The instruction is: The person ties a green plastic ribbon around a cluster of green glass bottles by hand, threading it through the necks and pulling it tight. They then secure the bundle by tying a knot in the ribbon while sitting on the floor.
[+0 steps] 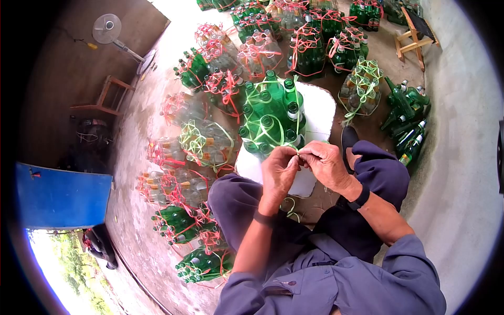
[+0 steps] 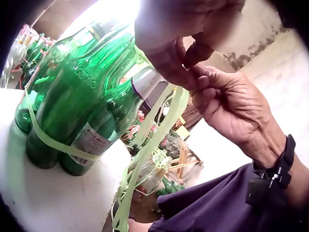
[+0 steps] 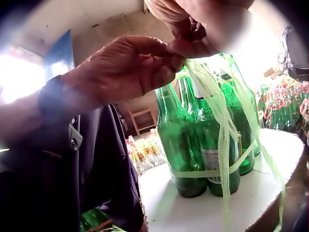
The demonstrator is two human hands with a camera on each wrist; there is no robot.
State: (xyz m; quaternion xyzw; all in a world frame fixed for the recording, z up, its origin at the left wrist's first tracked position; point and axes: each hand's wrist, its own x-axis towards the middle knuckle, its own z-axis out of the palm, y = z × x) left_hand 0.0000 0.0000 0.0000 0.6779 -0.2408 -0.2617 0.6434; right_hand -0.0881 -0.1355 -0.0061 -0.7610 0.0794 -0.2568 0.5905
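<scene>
Close to my body, my left hand (image 1: 280, 170) and right hand (image 1: 326, 165) meet at the near edge of a bundle of green glass bottles (image 1: 266, 105). Fingertips of both hands pinch light green plastic twine (image 3: 212, 92) between them; the exact pinch point is partly hidden by the fingers. Loose ends of the twine hang down beside the bottles in both wrist views. The bottles stand upright on a white board (image 1: 323, 113), with a band of twine (image 2: 58, 145) around their lower part and more looped over their necks.
Many tied bottle bundles (image 1: 307, 50) cover the floor ahead and to the left, mostly in red twine. Loose green bottles (image 1: 409, 110) lie by the right wall, near a wooden folding stool (image 1: 415, 39). A standing fan (image 1: 107, 29) and a blue panel (image 1: 63, 194) are at left.
</scene>
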